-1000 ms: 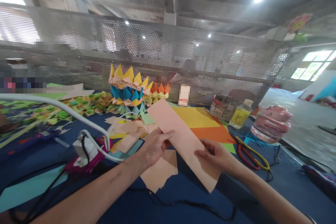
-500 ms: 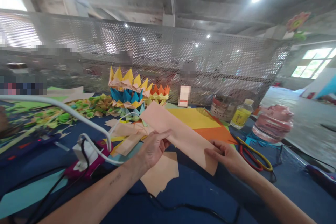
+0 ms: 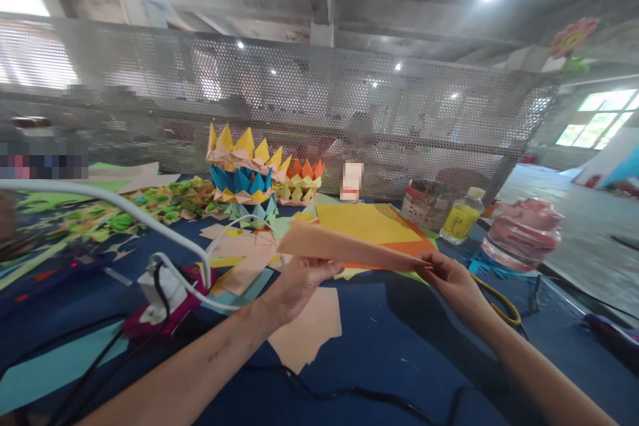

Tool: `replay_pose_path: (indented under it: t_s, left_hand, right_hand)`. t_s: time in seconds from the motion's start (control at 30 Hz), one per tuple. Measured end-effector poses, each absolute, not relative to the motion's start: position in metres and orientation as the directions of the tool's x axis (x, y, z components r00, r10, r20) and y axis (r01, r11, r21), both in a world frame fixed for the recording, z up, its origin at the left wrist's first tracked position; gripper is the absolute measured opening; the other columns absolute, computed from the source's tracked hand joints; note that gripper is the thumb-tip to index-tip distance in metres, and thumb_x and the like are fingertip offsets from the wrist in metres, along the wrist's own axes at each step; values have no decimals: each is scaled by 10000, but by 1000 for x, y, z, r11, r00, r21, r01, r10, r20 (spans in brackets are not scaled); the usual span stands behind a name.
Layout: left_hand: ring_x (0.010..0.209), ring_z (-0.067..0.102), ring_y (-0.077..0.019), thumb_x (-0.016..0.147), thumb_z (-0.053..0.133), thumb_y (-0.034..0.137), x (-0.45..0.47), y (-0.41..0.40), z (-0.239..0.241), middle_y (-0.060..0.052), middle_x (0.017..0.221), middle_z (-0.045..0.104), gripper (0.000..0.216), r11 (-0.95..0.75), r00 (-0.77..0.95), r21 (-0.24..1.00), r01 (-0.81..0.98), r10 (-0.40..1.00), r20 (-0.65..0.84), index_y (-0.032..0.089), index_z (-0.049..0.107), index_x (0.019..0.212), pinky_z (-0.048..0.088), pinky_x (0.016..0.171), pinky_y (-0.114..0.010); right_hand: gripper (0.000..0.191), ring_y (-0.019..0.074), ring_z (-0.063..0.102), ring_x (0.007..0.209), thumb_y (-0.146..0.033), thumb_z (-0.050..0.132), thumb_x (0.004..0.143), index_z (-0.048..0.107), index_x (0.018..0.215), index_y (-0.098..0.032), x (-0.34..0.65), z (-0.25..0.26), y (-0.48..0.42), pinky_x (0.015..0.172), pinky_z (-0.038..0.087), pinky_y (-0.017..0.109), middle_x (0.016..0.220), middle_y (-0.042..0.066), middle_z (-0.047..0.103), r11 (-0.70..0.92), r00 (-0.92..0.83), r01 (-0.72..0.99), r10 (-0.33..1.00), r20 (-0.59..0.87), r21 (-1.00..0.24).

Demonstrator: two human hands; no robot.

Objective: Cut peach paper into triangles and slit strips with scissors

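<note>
A strip of peach paper (image 3: 344, 245) is held up above the blue table (image 3: 379, 359), tilted so that it looks narrow. My left hand (image 3: 302, 283) pinches its lower edge near the left end. At the right end, my right hand (image 3: 444, 274) grips the paper between thumb and fingers. Beneath my left hand lie more peach paper pieces (image 3: 312, 331). Yellow and orange sheets (image 3: 369, 223) rest behind the strip. Folded paper crowns (image 3: 244, 180) in yellow, blue and peach are stacked farther back.
At left, a white cable (image 3: 114, 196) arches over a magenta power strip (image 3: 172, 309). A bottle of yellow liquid (image 3: 463, 216) and a pink jug (image 3: 522, 234) stand at right. Yellow-handled scissors (image 3: 506, 303) lie partly behind my right arm. Green paper scraps (image 3: 124, 210) spread at back left.
The peach strip has tipped from a broad, slanting view to a nearly level, narrow one. My right hand has risen and moved right with its end, covering more of the scissors.
</note>
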State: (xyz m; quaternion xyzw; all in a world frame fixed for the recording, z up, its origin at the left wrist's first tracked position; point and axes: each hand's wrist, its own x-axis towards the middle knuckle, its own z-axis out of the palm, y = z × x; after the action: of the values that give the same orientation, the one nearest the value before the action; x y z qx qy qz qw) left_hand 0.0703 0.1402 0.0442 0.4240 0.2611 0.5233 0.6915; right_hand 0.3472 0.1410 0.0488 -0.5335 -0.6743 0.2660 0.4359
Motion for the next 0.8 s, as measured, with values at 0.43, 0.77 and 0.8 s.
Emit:
replay_pose_path:
  t_s: [0.43,0.77,0.8]
  left_hand:
    - [667,662,-175,801,503,561,70,129,54,-122,803,707,551,601,765,740,-303,616,-187,69,648,1001,479,593,-230]
    - [695,669,-179,625,764,238,69,122,40,-121,926,708,382,426,751,897,-118,629,-200,122,683,979,511,625,-246]
    - [695,669,-185,627,764,242,70,124,40,-123,911,710,382,416,713,897,-149,674,-194,120,680,979,515,632,-258]
  right_hand:
    - [118,239,569,912,-309,589,694,612,739,-202,370,41,156,810,428,376,916,61,594,419,67,594,825,562,-686]
    - [294,231,590,851,-337,528,744,518,992,-179,376,51,154,694,472,330,987,118,592,307,23,808,836,548,-503]
    - [267,234,595,842,-331,509,761,531,979,-177,387,54,153,713,460,336,975,119,605,229,20,883,854,520,-409]
